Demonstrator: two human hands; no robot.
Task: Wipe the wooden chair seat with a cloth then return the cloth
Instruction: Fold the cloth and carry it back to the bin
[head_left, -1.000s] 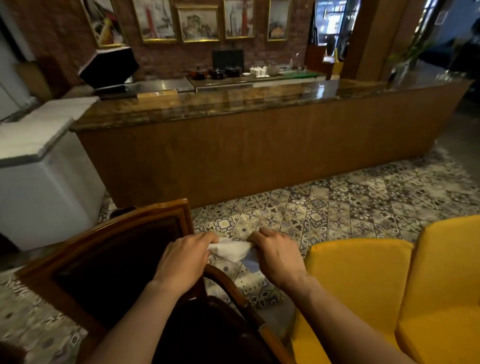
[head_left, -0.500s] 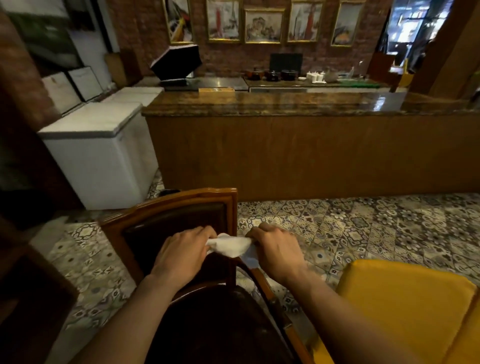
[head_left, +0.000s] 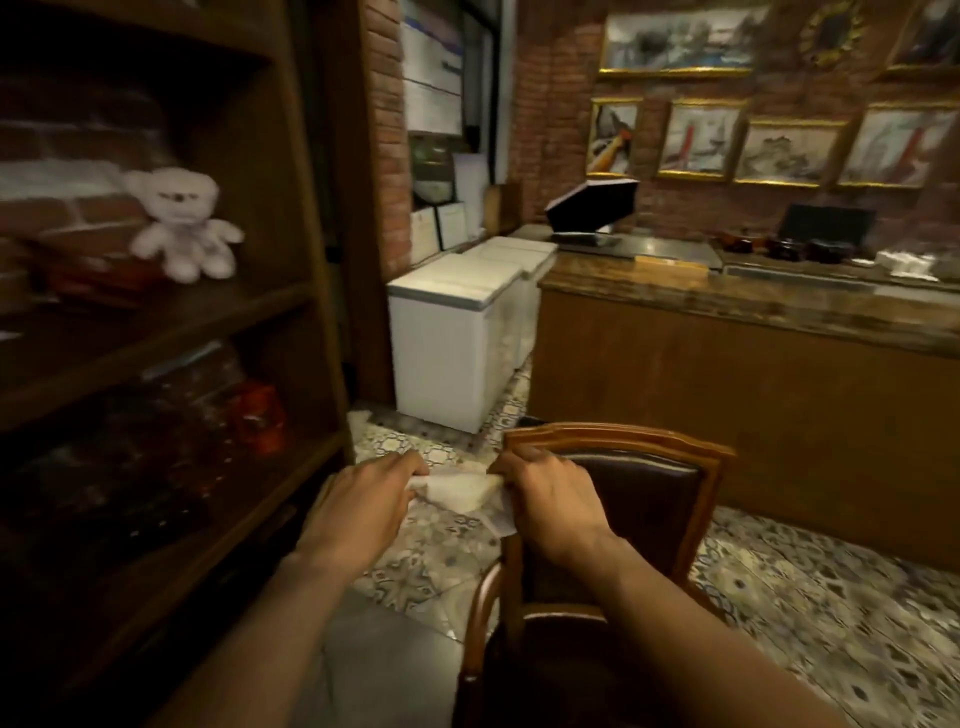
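Observation:
A white cloth (head_left: 460, 491) is stretched between both hands at mid-frame. My left hand (head_left: 363, 506) grips its left end and my right hand (head_left: 553, 499) grips its right end. The wooden chair (head_left: 623, 441), with a dark padded back and a curved arm, stands just right of and below the hands. Its back's left corner is behind my right hand. The chair seat (head_left: 550, 675) is dark and mostly hidden under my right forearm.
A dark wooden shelf unit (head_left: 291, 291) fills the left side, with a white teddy bear (head_left: 182, 223) on one shelf. White chest freezers (head_left: 457, 332) stand ahead. A long wooden counter (head_left: 753, 374) runs to the right, above patterned floor tiles (head_left: 805, 587).
The view has swung to the left, so the shelf unit came in and the yellow seats left the frame. Both hands still hold the cloth and now sit left of the chair back.

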